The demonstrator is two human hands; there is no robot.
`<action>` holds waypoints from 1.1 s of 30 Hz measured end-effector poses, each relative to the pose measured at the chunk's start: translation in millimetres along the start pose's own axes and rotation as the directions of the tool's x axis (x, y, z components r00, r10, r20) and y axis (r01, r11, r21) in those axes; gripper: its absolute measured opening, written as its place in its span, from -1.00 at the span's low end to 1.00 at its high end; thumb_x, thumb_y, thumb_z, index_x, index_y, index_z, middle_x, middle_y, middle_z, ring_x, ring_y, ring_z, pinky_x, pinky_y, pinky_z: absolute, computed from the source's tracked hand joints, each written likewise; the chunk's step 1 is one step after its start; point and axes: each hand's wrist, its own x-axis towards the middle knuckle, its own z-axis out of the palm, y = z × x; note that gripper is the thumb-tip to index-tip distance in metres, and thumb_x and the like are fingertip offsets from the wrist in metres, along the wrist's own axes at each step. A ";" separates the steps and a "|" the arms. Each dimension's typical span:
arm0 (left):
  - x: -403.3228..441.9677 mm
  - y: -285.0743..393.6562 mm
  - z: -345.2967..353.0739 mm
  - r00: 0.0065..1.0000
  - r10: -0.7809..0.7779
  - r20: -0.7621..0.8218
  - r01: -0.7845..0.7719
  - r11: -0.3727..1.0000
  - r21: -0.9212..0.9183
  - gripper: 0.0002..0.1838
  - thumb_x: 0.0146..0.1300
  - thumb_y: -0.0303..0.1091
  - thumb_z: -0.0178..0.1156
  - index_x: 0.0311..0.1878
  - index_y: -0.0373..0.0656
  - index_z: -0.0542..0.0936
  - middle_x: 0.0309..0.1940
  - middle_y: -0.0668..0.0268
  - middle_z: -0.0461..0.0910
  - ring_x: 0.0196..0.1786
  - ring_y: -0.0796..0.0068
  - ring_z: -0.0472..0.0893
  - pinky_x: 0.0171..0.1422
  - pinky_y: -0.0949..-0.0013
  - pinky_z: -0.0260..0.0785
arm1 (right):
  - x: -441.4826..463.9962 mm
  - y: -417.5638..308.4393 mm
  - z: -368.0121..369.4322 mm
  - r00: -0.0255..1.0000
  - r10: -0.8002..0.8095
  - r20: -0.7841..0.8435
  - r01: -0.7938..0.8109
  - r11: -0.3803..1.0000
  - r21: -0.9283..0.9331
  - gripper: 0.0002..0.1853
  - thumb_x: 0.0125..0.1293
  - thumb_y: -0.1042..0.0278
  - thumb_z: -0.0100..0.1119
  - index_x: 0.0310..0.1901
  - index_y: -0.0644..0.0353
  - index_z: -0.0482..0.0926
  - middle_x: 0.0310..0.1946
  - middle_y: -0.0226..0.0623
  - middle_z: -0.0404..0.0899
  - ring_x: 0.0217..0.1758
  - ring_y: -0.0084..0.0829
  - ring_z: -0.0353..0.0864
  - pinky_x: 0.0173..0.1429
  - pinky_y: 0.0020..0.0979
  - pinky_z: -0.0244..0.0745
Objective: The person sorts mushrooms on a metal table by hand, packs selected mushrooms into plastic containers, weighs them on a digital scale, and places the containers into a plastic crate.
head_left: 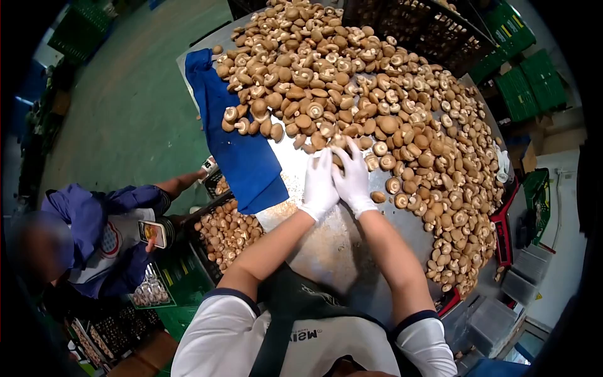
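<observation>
A large heap of brown-capped shiitake mushrooms (377, 103) covers most of the metal table (326, 242). Both my hands wear white gloves and meet side by side at the heap's near edge. My left hand (320, 185) has its fingers stretched forward, the tips touching mushrooms. Close against it, my right hand (353, 179) reaches over the nearest mushrooms with its fingers apart. A mushroom cap shows between the two hands, partly hidden by the fingers. One loose mushroom (377, 196) lies just right of my right hand.
A blue cloth (242, 160) hangs over the table's left edge. Below it stands a crate of mushrooms (229, 235). A person (103, 232) holding a phone (152, 234) is at the left. A black crate (421, 31) stands at the back; clear plastic tubs (496, 323) are at right.
</observation>
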 end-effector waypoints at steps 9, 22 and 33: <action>-47.7 52.2 -20.9 0.953 0.302 0.006 -0.289 0.916 -0.277 -0.37 0.22 -0.20 0.16 0.37 -0.18 0.41 0.42 0.04 0.31 0.49 0.02 0.22 0.51 -0.06 0.03 | -134.6 68.8 -59.4 0.968 0.130 -0.215 -0.183 0.950 -0.252 -0.53 0.12 0.27 0.39 0.09 0.13 0.55 0.17 -0.20 0.50 0.25 -0.09 0.43 0.37 -0.11 0.25; 11.6 -6.7 -19.0 0.949 0.004 -0.315 -0.168 0.852 -0.496 -0.49 0.28 -0.40 0.13 0.33 -0.15 0.47 0.18 0.06 0.53 0.25 0.01 0.46 0.36 0.07 0.28 | -96.6 49.4 -82.2 0.858 0.336 -0.389 -0.206 0.918 0.340 -0.49 0.19 0.66 0.12 0.22 0.25 0.39 0.28 -0.05 0.37 0.43 -0.10 0.28 0.52 -0.17 0.13; 62.7 -1.1 -2.0 0.987 0.128 -0.102 -0.145 0.971 -0.188 -0.45 0.03 -0.40 0.37 0.17 -0.07 0.54 -0.10 0.15 0.54 0.00 0.08 0.53 0.21 0.16 0.33 | 2.0 20.5 -26.2 0.947 0.318 -0.036 -0.303 0.927 0.221 -0.62 0.18 0.41 0.26 0.06 0.11 0.53 0.01 -0.13 0.58 0.12 -0.07 0.56 0.21 -0.21 0.46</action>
